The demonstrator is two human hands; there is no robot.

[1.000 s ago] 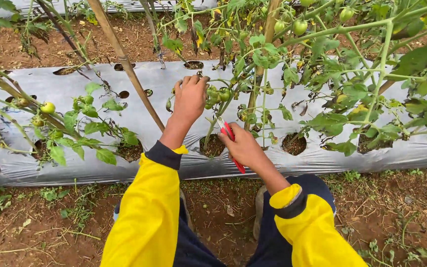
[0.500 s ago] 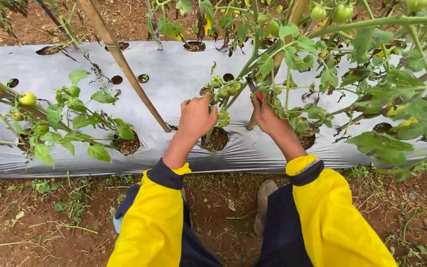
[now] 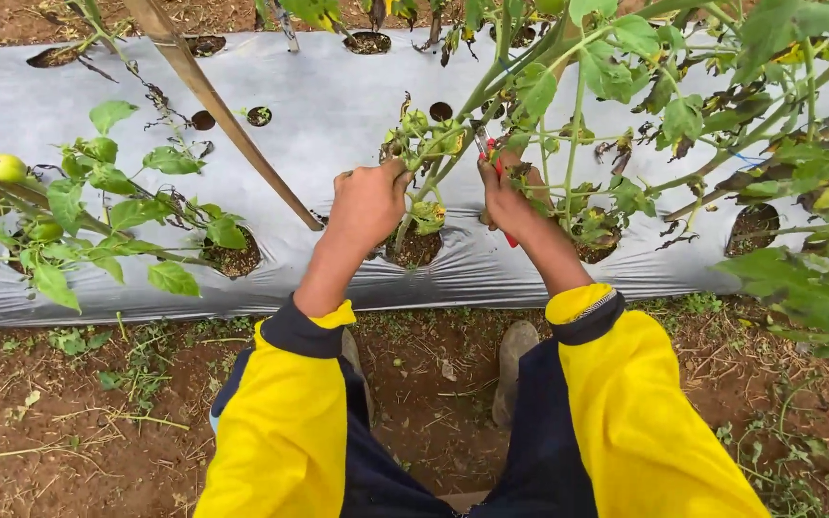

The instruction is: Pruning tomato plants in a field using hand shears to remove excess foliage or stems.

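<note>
Your left hand (image 3: 368,201) is closed round a leafy stem (image 3: 421,144) — your right hand (image 3: 508,197) grips red clippers (image 3: 493,158) just beside it.

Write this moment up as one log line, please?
left hand: grips tomato stem | right hand: holds red pruning shears at stem | bed: grey plastic mulch

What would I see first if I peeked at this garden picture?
Two bright yellow sleeves reach up from the bottom. The left hand pinches a leafy tomato stem in the middle, while the right hand holds red-handled clippers beside it. A green tomato hangs at far left over silver plastic sheeting.
</note>
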